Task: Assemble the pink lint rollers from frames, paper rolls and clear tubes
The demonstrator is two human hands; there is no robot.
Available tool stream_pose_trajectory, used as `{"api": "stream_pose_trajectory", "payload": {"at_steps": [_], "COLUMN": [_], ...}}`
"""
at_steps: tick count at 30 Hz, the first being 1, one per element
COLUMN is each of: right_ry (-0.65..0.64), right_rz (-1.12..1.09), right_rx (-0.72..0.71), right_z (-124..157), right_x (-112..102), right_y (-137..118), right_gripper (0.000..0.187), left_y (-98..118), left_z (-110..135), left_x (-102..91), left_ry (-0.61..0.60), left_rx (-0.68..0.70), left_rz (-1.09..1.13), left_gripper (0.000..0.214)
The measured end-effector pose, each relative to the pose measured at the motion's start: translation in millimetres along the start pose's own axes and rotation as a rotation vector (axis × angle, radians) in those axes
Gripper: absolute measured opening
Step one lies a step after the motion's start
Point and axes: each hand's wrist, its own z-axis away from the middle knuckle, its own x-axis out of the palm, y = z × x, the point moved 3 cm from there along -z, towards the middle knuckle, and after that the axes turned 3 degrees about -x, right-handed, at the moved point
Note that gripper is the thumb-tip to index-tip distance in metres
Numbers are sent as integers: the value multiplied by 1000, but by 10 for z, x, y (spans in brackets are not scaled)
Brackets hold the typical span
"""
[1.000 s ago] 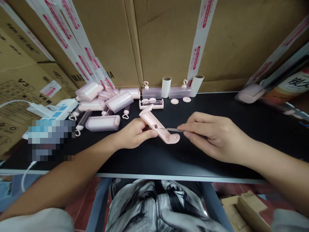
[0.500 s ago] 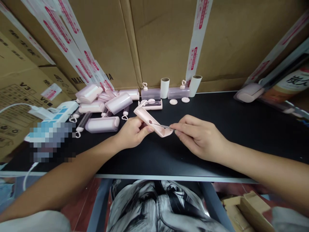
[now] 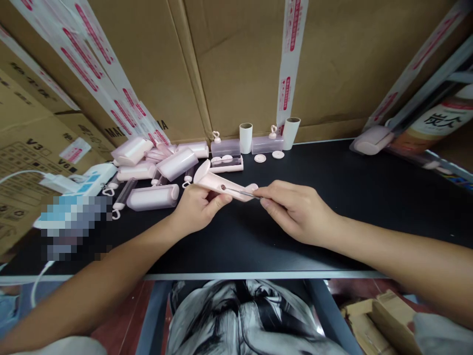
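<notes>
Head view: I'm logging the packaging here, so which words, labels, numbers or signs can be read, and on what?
"V3" and "V6": left cardboard box, beside small squares.
"MA", then "A" past the tape: back cardboard.
"炭", next character uncertain: bottle at far right.
Too small or blurred: red print on the white tape, the sticker, other box print.

The holder [image 3: 212, 182] is smooth, softly glossy plastic; the tool [image 3: 242, 193], shiny metal; the table [image 3: 236, 251], smooth; the box [image 3: 240, 59], matt cardboard; the tape [image 3: 290, 64], glossy.

Black tabletop [image 3: 354, 197] against taped cardboard [image 3: 240, 64]; reddish floor [image 3: 127, 315] below.
</notes>
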Motion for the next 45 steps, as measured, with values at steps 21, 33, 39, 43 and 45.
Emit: {"api": "stream_pose_trajectory", "payload": {"at_steps": [21,33,39,43,45], "right_ry": [-139,-120,-123,-112,-102], "right_rz": [-142,-187,-185,-179,-178], "right_rx": [12,12,15,9,4], "right_z": [-59,-25,-15,-23,-27], "right_x": [-153,-94,-85,-86,-91], "right_y": [-41,-56,-66,-73,-80], "right_gripper": [25,26,26,26,25], "left_y": [-2,-77,-84,-78,-75], "left_z": [-20,-40,-21,-9,-9], "left_x": [-62,-49,-43,-47,-51], "left_ry": [-275,-231,-216,-237,-228], "left_rx": [167,178,186,203,212], "left_rz": [192,134,148,166,169], "left_gripper": [44,50,44,43,43]}}
